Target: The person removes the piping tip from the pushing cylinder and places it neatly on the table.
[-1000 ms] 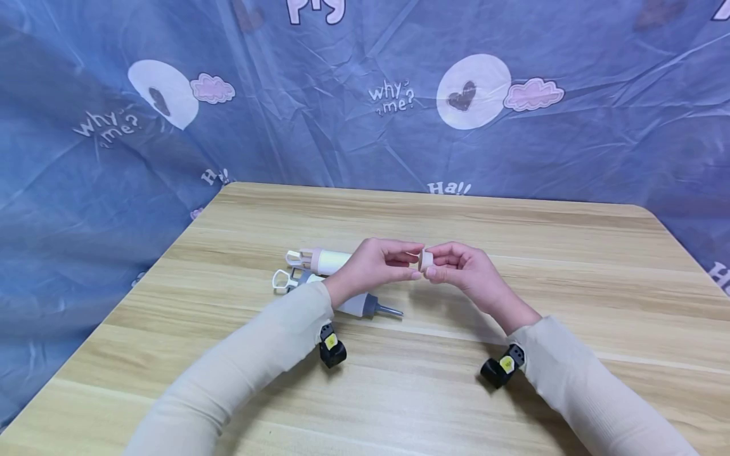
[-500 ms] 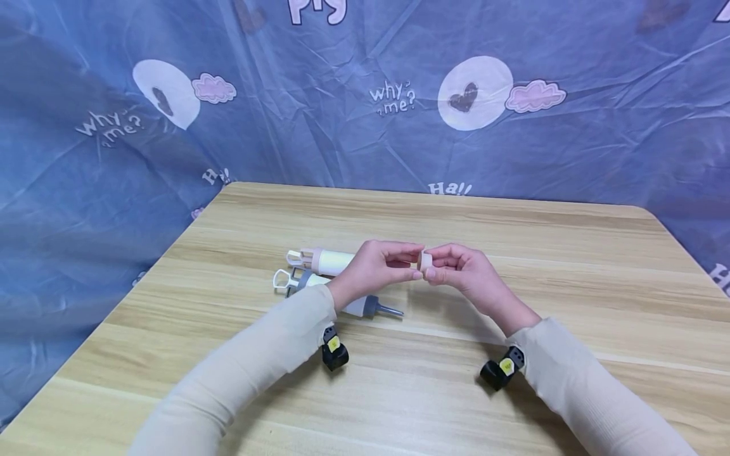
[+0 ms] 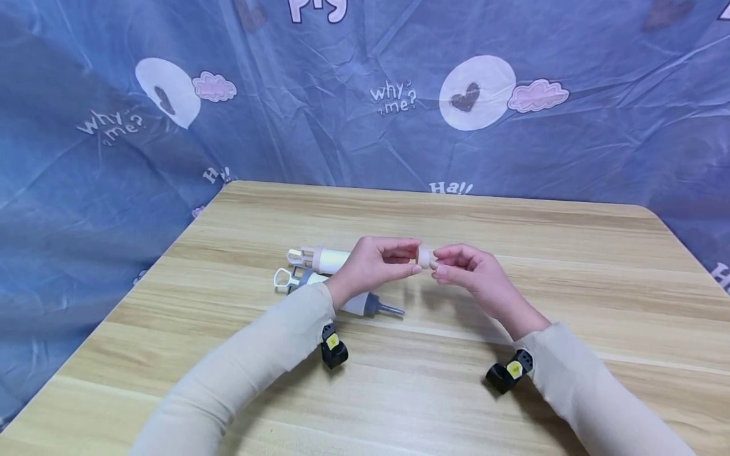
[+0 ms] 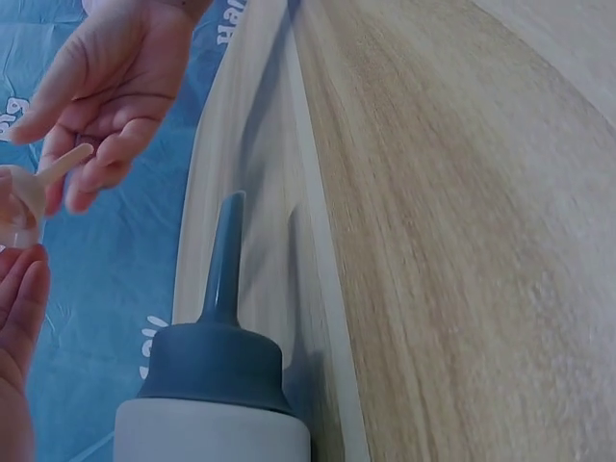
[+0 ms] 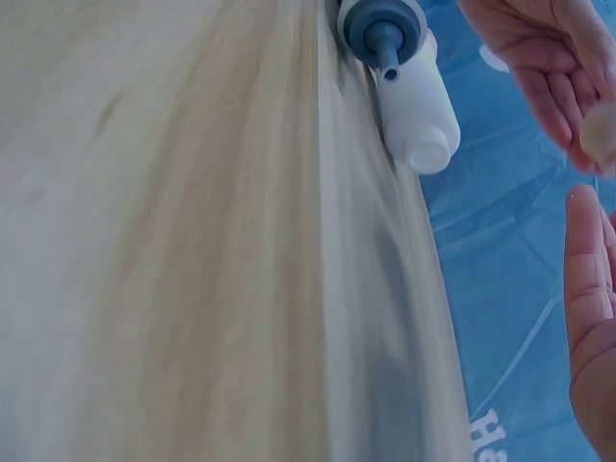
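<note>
My left hand pinches a pale pink nozzle cap by its wide base, above the table. Its thin spout points towards my right hand, which is held just beside it. In the left wrist view the fingers of the right hand look loose and spread around the spout's tip. A grey-tipped, syringe-like dispenser with a white barrel and a white loop handle lies below the left wrist. Behind it lies a second dispenser with a pale pink collar, partly hidden by the left hand; its front end shows no spout.
The wood-grain table reaches back to a blue printed cloth hanging behind and to the left. A black camera is strapped to the left wrist, and another camera to the right.
The right hand has drawn back slightly to the right, loosening from the nozzle cap. The cap has turned in the left hand, so its spout now faces right.
</note>
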A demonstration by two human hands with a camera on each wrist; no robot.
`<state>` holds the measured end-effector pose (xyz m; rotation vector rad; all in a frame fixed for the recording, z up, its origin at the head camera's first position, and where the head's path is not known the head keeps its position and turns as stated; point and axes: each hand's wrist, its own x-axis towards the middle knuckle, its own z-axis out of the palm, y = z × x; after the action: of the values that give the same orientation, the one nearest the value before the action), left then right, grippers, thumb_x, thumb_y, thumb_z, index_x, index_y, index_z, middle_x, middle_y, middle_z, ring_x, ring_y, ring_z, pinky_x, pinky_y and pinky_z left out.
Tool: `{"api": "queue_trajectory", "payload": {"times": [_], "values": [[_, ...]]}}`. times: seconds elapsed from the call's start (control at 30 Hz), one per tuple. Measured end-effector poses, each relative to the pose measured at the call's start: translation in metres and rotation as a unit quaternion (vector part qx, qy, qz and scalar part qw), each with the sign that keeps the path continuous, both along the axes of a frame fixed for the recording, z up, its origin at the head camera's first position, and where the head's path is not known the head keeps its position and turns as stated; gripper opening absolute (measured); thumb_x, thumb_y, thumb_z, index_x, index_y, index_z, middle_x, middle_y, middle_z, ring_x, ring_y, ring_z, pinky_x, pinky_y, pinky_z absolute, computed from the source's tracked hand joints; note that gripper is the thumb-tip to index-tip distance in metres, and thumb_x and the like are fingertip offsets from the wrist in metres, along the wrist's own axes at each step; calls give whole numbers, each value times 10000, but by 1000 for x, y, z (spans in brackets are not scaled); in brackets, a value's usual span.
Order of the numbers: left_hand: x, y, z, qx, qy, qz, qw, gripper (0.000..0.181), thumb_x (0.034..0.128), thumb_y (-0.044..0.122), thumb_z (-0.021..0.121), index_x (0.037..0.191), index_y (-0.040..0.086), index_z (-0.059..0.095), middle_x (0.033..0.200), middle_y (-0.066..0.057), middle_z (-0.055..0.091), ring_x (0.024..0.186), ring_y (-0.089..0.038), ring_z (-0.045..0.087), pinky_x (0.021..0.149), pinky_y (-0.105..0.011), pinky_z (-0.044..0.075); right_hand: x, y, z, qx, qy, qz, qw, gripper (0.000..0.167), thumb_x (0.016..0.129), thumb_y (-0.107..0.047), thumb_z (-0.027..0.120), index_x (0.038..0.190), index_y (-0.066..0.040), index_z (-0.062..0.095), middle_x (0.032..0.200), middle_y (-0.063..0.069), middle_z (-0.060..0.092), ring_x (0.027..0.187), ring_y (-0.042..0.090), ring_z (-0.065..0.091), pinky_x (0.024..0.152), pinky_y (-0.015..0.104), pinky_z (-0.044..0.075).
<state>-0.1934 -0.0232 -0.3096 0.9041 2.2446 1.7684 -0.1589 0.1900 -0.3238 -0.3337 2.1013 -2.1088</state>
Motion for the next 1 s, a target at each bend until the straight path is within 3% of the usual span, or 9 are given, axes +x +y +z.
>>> {"api": "queue_trajectory", "payload": {"times": [0.17, 0.37, 0.63, 1.0], "values": [[1, -3, 1, 16, 72, 40, 10000, 439, 775, 40, 720, 1181, -70, 593, 1063, -190, 666, 977, -317, 640, 800, -224, 514, 5, 9, -4, -236, -205, 75, 9995, 152, 870, -14, 600, 922, -144, 659, 859, -26, 685, 789, 83, 659, 744, 226, 530], [3, -5, 0, 65, 78, 37, 9999, 434, 774, 28, 717, 1179, -70, 594, 1059, -201, 663, 975, -335, 635, 802, -228, 514, 7, 13, -10, -675, -90, 264, 9973, 219, 879, 32, 558, 884, -152, 675, 831, -15, 694, 760, 79, 663, 709, 207, 531], [6, -6, -4, 131, -1, 6, 9999, 433, 777, 15, 710, 1182, -77, 588, 1063, -215, 658, 980, -343, 631, 807, -237, 515, 7, 9, -12, -768, -52, 189, 9969, 245, 879, 47, 544, 853, -157, 676, 783, -23, 671, 706, 59, 640, 660, 183, 523], [6, -9, -7, -17, 183, 38, 9998, 435, 767, 39, 728, 1172, -57, 604, 1039, -177, 677, 929, -218, 661, 796, -227, 516, 5, 3, -8, -932, 37, 222, 9954, 236, 883, 53, 534, 842, -128, 679, 765, -17, 663, 683, 56, 614, 639, 177, 514]]}}
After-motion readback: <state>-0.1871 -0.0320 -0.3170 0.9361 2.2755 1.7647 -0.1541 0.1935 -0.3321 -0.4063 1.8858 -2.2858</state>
